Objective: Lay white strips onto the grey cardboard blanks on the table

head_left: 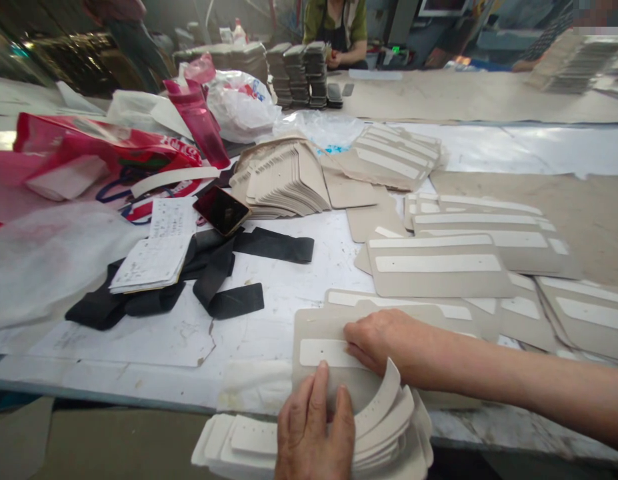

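Observation:
A beige rectangular panel lies by the table's near edge, with a white strip flat across it. My right hand is closed, knuckles curled down over the right part of this strip. Whether anything is inside its fingers is hidden. My left hand lies palm down with fingers stretched and apart, its fingertips at the strip's lower edge. Beneath it, a fanned stack of pale strips with small holes curves upward on the right.
Panels with white strips overlap to the right. Farther back stand a fanned beige stack and a pink bottle. Left of centre lie a phone, a notebook and black bands. A person works across the table.

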### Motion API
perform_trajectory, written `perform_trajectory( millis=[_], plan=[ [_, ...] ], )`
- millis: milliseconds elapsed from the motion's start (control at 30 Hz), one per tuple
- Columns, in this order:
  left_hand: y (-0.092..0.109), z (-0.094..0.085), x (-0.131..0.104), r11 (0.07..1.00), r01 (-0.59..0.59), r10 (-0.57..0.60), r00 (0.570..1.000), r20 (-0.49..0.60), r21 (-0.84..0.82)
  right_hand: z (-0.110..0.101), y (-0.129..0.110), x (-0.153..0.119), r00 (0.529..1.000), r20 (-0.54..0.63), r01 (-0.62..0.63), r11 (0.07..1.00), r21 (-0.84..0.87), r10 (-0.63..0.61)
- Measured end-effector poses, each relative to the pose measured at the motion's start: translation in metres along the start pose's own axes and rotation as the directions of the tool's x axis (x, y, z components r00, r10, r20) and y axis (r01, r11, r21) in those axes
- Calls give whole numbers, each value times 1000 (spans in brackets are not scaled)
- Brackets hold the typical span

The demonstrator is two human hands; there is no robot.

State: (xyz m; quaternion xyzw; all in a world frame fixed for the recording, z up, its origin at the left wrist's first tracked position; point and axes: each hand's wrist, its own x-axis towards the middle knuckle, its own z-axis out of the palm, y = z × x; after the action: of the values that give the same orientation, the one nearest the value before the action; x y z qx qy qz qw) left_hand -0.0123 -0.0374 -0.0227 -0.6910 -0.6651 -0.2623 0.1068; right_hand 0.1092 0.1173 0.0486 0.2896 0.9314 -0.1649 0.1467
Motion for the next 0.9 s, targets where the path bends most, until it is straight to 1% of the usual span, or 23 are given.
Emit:
perform_trajectory(
  millis=[67,167,367,500,667,733,800,867,900],
  plan=[
    [1,3,-1,1000,18,-19,999,-30,-10,3,1,1,1000,-21,6,1000,-3,-6],
    [1,5,-3,1000,15,-16,999,-33,-5,5,2,1,999,-35,12,1000,0,-12],
    [-5,0,-3,997,-63,62,997,45,36,0,-1,1,1000,7,4,1000,13,-4],
    [-6,-4,0,995,-76,69,993,92,72,-2,-1,0,1000,10,8,1000,23,-8],
    [-6,-6,5,996,-87,83,990,118,25,-1,0,1,1000,-5,8,999,52,-8],
    [-8,-5,7,994,-112,111,986,126,3,-4,-1,1,999,34,10,998,70,-12],
    [-11,-3,8,986,-166,163,979,123,15,-11,-3,0,997,70,19,996,84,-25],
    [-15,-1,10,970,-237,230,967,112,47,-20,-2,-5,997,76,24,995,94,-31],
    [-17,0,11,962,-264,256,961,107,67,-23,-1,-10,997,73,-1,996,86,-5]
  ],
)
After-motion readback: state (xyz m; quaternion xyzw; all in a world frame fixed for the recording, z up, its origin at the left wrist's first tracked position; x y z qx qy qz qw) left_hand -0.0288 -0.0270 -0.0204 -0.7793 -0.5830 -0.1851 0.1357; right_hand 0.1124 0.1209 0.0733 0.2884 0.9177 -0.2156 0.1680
